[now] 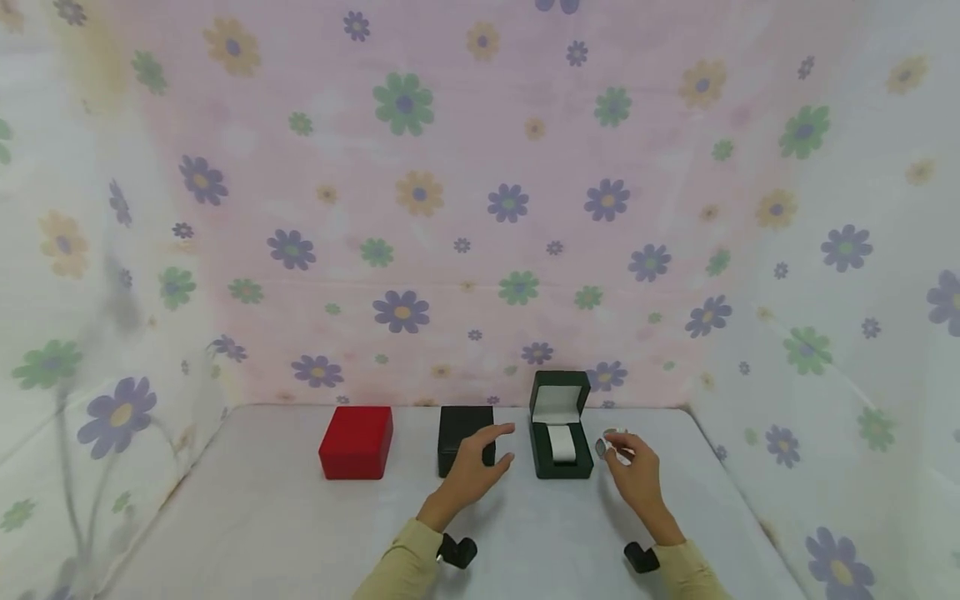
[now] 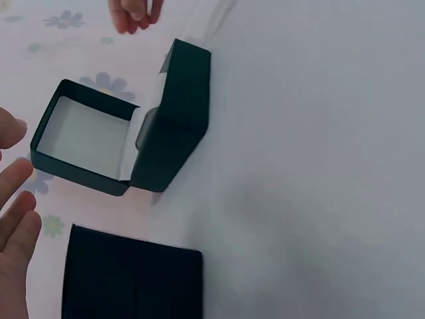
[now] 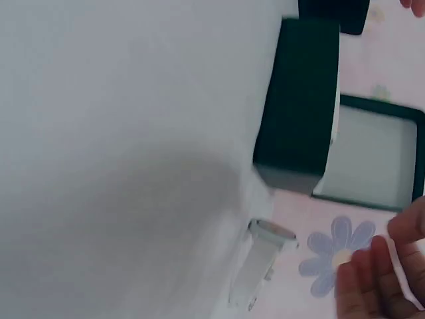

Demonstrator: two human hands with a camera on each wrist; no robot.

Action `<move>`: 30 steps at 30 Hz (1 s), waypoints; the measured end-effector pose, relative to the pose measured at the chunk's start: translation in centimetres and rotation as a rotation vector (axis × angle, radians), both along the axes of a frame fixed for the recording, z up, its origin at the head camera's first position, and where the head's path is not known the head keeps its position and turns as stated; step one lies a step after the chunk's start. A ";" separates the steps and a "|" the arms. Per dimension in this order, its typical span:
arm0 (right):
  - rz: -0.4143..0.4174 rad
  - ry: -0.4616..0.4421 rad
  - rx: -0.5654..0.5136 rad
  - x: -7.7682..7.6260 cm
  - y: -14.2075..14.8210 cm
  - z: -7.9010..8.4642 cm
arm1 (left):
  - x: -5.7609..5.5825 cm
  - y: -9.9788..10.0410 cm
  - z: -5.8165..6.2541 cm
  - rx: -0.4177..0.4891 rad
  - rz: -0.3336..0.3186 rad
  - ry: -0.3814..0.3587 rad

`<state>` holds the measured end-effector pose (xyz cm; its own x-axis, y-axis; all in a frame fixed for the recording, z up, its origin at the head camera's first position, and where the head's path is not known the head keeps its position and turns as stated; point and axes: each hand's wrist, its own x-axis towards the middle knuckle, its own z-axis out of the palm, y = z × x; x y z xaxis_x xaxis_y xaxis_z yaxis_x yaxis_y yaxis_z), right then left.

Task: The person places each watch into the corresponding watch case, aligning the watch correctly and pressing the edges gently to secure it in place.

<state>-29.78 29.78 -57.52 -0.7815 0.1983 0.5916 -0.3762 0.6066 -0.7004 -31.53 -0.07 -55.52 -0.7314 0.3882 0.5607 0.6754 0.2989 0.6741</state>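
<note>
A green watch box (image 1: 562,450) stands with its lid (image 1: 559,398) raised, a white cushion (image 1: 562,443) inside. Just right of it on the table is a wristwatch (image 3: 255,266) with a pale strap and round case. My right hand (image 1: 637,477) hovers by this watch, fingers loosely bent; the right wrist view shows a gap between them and the watch. Left of the green box, my left hand (image 1: 474,467) is held in the air with thumb and fingers spread, holding nothing. It partly covers a closed black box (image 1: 459,425) in the head view.
A closed red box (image 1: 356,443) sits at the left of the row. Behind the boxes hangs a flowered cloth (image 1: 465,250), which also covers both sides. A white cloth covers the table (image 1: 262,533).
</note>
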 end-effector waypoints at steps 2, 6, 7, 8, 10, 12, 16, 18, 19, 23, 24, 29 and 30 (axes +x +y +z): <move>-0.039 -0.087 0.026 -0.6 0.6 -0.1 | -0.8 0.7 0.6 -0.001 -0.033 -0.013; -0.044 -0.277 0.070 -1.6 1.4 -0.3 | -2.0 2.2 1.5 -0.064 -0.093 -0.102; -0.034 -0.305 0.081 -1.8 1.5 -0.3 | -2.3 2.6 1.6 -0.086 -0.107 -0.131; -0.026 -0.329 0.089 -2.0 1.6 -0.4 | -2.5 3.0 1.7 -0.117 -0.117 -0.153; -0.008 -0.350 0.104 -2.4 1.7 -0.6 | -2.9 3.8 1.9 -0.182 -0.139 -0.196; -0.002 -0.359 0.126 -2.7 1.8 -0.7 | -3.1 4.5 1.9 -0.233 -0.158 -0.236; 0.024 -0.372 0.169 -3.1 1.8 -0.8 | -3.7 5.8 1.4 -0.278 -0.164 -0.301; 0.046 -0.372 0.182 -3.4 1.9 -0.8 | -4.1 6.4 1.1 -0.286 -0.153 -0.314; 0.059 -0.372 0.182 -3.6 2.0 -0.8 | -4.3 6.7 0.9 -0.288 -0.151 -0.324; 0.090 -0.385 0.183 -4.4 2.3 -1.1 | -5.3 7.7 0.4 -0.309 -0.135 -0.320; 0.098 -0.390 0.187 -4.6 2.3 -1.2 | -5.5 7.9 0.3 -0.317 -0.129 -0.316; 0.140 -0.402 0.192 -4.9 2.6 -1.3 | -6.0 8.9 -0.1 -0.379 -0.077 -0.277; 0.149 -0.402 0.193 -4.8 2.6 -1.2 | -6.1 9.0 -0.3 -0.394 -0.071 -0.270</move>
